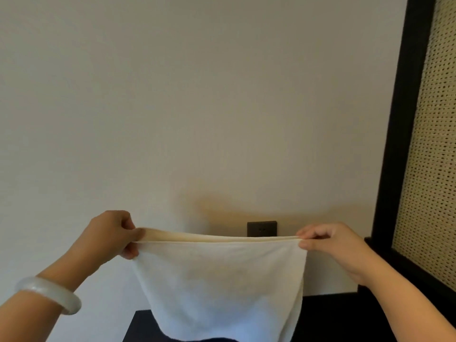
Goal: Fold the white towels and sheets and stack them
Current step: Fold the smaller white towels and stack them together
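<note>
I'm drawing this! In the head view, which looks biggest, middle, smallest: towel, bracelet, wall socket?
Largest: towel
Middle: bracelet
Smallest: wall socket
The bracelet sits much nearer the camera, so it may only look bigger than the socket.

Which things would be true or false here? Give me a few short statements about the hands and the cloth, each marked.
1. The left hand and the right hand both pinch the top edge of the white towel. True.
2. The white towel lies flat on a table. False: it hangs in the air from the two hands.
3. A pale bangle sits on the left wrist. True.
4. The dark wall socket is left of the left hand. False: it is between the hands, just behind the towel's top edge.
5. The woven panel is on the right. True.
</note>
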### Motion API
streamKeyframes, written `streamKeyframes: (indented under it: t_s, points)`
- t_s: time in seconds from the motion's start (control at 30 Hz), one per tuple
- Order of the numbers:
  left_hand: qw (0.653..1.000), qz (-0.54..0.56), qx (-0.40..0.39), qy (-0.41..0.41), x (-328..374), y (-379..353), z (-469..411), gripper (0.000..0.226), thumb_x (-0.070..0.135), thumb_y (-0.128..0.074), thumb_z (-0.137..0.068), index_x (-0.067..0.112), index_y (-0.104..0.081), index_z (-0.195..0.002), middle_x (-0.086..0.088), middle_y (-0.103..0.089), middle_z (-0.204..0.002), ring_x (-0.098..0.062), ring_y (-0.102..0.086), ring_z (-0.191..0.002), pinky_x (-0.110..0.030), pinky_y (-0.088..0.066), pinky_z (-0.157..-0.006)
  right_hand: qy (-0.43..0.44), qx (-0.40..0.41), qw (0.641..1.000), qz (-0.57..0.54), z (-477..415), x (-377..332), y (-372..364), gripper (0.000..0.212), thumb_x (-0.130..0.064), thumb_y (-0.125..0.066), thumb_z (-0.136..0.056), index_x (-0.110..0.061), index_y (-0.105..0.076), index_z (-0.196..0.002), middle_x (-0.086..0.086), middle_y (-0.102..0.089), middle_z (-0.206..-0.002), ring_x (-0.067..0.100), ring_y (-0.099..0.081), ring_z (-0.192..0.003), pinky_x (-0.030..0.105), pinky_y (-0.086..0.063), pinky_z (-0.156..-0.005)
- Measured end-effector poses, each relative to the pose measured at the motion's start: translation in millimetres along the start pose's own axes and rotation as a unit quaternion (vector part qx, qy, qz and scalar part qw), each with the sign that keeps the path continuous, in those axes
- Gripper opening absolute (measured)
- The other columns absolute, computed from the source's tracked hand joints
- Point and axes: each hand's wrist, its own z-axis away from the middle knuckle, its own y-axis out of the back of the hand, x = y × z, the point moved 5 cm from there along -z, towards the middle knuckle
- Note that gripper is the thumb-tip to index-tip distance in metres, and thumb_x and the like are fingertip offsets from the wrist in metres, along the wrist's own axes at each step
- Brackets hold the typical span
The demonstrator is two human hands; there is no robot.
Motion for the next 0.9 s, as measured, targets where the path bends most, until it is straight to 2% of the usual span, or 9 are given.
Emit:
streamKeyframes:
  t_s: [0.13,0.2,0.27,0.37,0.5,0.63,0.73,0.8,0.9]
  points:
    - [0.999,0.033,0.005,0.019,-7,4,-4,0.015,0.011,-0.062,-0.087,-0.002,-0.055,-0.086,-0.012,-0.071,-0.059,-0.025,-0.071,-0.056,-0.049,-0.055,-0.083,0.007,0.024,1.0,-0.012,8,1,4,0.008,-0.001,-0.077,-0.079,-0.009,-0.079,-0.078,-0.005,-0.076,-0.091,-0.001,-0.068,-0.083,0.006,-0.046,-0.069]
    - [0.998,0.054,0.001,0.016,-8,6,-7,0.011,0.007,-0.064,-0.086,-0.001,-0.056,-0.088,-0.016,-0.07,-0.061,-0.029,-0.071,-0.056,-0.05,-0.055,-0.083,0.013,0.043,0.999,0.015,9,-1,6,0.009,-0.006,-0.078,-0.08,-0.015,-0.079,-0.077,-0.006,-0.076,-0.086,0.003,-0.068,-0.082,0.01,-0.046,-0.07]
    - [0.997,0.083,-0.006,0.007,-8,8,-10,0.008,0.002,-0.066,-0.085,0.001,-0.059,-0.09,-0.019,-0.07,-0.063,-0.034,-0.069,-0.056,-0.046,-0.059,-0.075,0.021,0.052,0.997,0.047,9,-6,7,0.009,-0.011,-0.078,-0.081,-0.019,-0.079,-0.076,-0.007,-0.075,-0.082,0.006,-0.068,-0.08,0.016,-0.047,-0.071]
    - [0.994,0.107,-0.032,0.0,-7,11,-14,0.007,-0.005,-0.069,-0.082,-0.003,-0.065,-0.088,-0.023,-0.069,-0.066,-0.034,-0.067,-0.056,-0.037,-0.059,-0.061,0.036,0.065,0.996,0.051,10,-13,10,0.01,-0.011,-0.076,-0.083,-0.019,-0.077,-0.077,-0.007,-0.075,-0.078,0.005,-0.07,-0.074,0.016,-0.047,-0.067]
    - [0.989,0.123,-0.08,0.017,-7,12,-14,0.015,0.0,-0.079,-0.078,-0.009,-0.067,-0.078,-0.027,-0.068,-0.067,-0.027,-0.066,-0.052,-0.024,-0.056,-0.05,0.038,0.082,0.994,0.059,11,-15,16,0.012,-0.001,-0.074,-0.083,-0.012,-0.074,-0.077,-0.003,-0.075,-0.074,0.009,-0.069,-0.068,0.018,-0.048,-0.065]
    - [0.985,0.148,-0.092,0.023,-5,16,-11,0.018,0.0,-0.076,-0.08,-0.01,-0.062,-0.077,-0.029,-0.069,-0.069,-0.027,-0.066,-0.052,-0.023,-0.055,-0.049,0.044,0.084,0.994,0.052,13,-18,19,0.014,0.008,-0.072,-0.08,-0.004,-0.072,-0.075,0.002,-0.073,-0.07,0.008,-0.067,-0.061,0.009,-0.047,-0.056]
    - [0.983,0.155,-0.099,0.013,-2,19,-7,0.015,-0.007,-0.074,-0.079,-0.011,-0.06,-0.077,-0.03,-0.068,-0.07,-0.027,-0.067,-0.052,-0.024,-0.057,-0.05,0.065,0.079,0.995,0.021,16,-24,19,0.023,0.012,-0.07,-0.08,-0.01,-0.071,-0.087,0.005,-0.072,-0.07,0.014,-0.064,-0.064,0.009,-0.047,-0.055]
    - [0.98,0.169,-0.107,0.004,0,23,-6,0.011,-0.009,-0.074,-0.078,-0.01,-0.064,-0.079,-0.027,-0.068,-0.07,-0.027,-0.066,-0.054,-0.025,-0.057,-0.05,0.079,0.074,0.994,0.012,16,-27,22,0.032,0.014,-0.071,-0.078,-0.014,-0.073,-0.092,0.004,-0.072,-0.071,0.011,-0.062,-0.065,0.009,-0.048,-0.058]
    - [0.972,0.192,-0.134,0.008,0,21,-8,0.003,-0.007,-0.076,-0.076,-0.006,-0.073,-0.078,-0.021,-0.069,-0.072,-0.024,-0.068,-0.06,-0.023,-0.057,-0.054,0.072,0.061,0.995,0.018,11,-21,25,0.025,0.013,-0.073,-0.075,-0.011,-0.077,-0.081,0.0,-0.072,-0.065,0.001,-0.058,-0.055,0.007,-0.043,-0.051]
